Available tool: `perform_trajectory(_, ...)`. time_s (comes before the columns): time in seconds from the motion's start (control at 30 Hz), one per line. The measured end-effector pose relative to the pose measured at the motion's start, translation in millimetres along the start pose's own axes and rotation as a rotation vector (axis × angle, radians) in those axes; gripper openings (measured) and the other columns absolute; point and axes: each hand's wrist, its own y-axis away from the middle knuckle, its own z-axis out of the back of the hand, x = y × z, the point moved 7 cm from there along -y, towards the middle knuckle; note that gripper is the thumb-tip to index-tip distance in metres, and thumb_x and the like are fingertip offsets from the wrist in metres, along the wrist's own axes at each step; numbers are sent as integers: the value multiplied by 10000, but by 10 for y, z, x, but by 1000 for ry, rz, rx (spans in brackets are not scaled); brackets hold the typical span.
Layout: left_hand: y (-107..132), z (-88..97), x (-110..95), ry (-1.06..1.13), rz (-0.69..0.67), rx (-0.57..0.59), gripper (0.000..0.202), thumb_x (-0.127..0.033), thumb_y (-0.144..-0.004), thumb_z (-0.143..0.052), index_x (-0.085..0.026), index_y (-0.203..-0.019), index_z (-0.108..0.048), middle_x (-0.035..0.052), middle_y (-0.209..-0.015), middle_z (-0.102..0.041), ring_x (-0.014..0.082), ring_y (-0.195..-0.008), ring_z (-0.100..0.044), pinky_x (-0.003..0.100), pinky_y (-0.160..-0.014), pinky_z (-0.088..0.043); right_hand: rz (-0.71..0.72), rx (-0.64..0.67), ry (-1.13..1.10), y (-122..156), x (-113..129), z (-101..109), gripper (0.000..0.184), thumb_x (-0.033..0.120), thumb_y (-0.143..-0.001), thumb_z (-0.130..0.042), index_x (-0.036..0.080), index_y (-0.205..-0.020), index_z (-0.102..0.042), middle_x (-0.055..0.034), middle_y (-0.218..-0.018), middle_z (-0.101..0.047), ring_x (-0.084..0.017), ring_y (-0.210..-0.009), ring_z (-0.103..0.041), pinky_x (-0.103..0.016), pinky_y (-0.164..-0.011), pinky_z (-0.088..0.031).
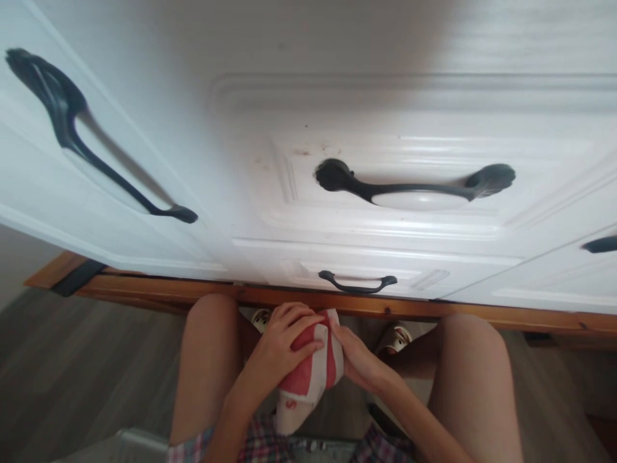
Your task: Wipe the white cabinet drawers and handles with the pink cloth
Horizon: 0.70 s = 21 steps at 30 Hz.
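I look down between my bare knees at a red and white folded cloth (308,379) held low in front of me. My left hand (284,341) lies over its top left side with fingers curled round it. My right hand (357,360) presses against its right side, fingers wrapped on the edge. Both hands grip the cloth just below the bottom drawer of a white cabinet (337,122).
The white cabinet fills the upper view, with black curved handles on its drawers (414,183) (357,283) and on a door at the left (96,148). A wooden plinth (193,292) runs along its foot. Grey plank floor (77,373) lies left; slippered feet (398,335) show below.
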Motion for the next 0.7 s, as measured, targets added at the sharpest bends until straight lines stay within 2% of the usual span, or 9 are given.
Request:
perform_trajectory(0.07,20,-5,112,68,94,36,331,-192,-934,-855,-309,-1217,-730,-11,-1174,-658,198,-1155,-599,333,-1080,-441,-13,-7,122,-31,-34,37,801,887,-866,-706,131,-1123,-772,-113,-1017,-768,-222,-937,-717,-325,-889,-563)
perform_trajectory(0.13,40,9,190,147,177,59,103,-191,-998,-778,-233,-1037,-693,1,-1111,-616,192,-1100,-582,329,-1019,-435,-21,-16,215,-77,-66,72,788,892,-890,-663,131,-1066,-763,-96,-964,-748,-189,-862,-675,-295,-832,-533)
perform_trajectory(0.2,51,26,193,224,210,76,123,-213,-1072,-675,-205,-969,-608,3,-1073,-597,186,-1080,-564,325,-989,-425,-26,-7,260,-126,-80,81,773,883,-908,-638,128,-1033,-751,-80,-922,-724,-167,-814,-629,-273,-783,-495)
perform_trajectory(0.27,47,22,117,292,180,84,125,-257,-1117,-612,-210,-1007,-576,-4,-1058,-597,170,-1047,-569,304,-958,-431,-20,24,311,-161,-59,65,769,878,-901,-636,123,-1000,-743,-66,-877,-693,-153,-778,-576,-261,-735,-450)
perform_trajectory(0.33,34,15,3,279,103,42,138,-307,-1139,-578,-218,-1033,-573,-16,-1038,-604,152,-1006,-591,280,-925,-438,1,67,400,-168,-2,37,762,877,-895,-628,123,-952,-727,-51,-842,-659,-149,-766,-524,-264,-716,-414)
perform_trajectory(0.47,29,-40,-161,11,-26,-33,220,-381,-1172,-474,-224,-1037,-550,-28,-974,-647,149,-887,-680,291,-774,-459,75,123,626,-139,137,6,713,834,-900,-642,143,-735,-587,-28,-774,-576,-145,-771,-449,-276,-702,-349)
perform_trajectory(0.57,40,-15,-153,-162,-39,-78,224,-391,-1194,-391,-237,-1101,-523,-42,-976,-723,161,-864,-760,318,-666,-464,144,105,761,-144,224,34,639,737,-959,-624,152,-723,-528,-13,-759,-531,-141,-771,-426,-285,-708,-319)
perform_trajectory(0.63,45,28,-113,-193,-18,-107,219,-389,-1198,-378,-236,-1118,-513,-51,-948,-746,157,-822,-774,315,-649,-483,174,91,806,-150,271,64,589,683,-1022,-537,158,-755,-529,-9,-761,-520,-139,-760,-419,-288,-706,-311)
perform_trajectory(0.7,42,12,-89,-160,-4,-77,193,-366,-1193,-414,-231,-1110,-523,-55,-921,-745,149,-791,-767,304,-665,-500,170,118,821,-138,288,77,559,633,-1034,-526,166,-726,-512,-3,-727,-493,-134,-727,-400,-292,-687,-303)
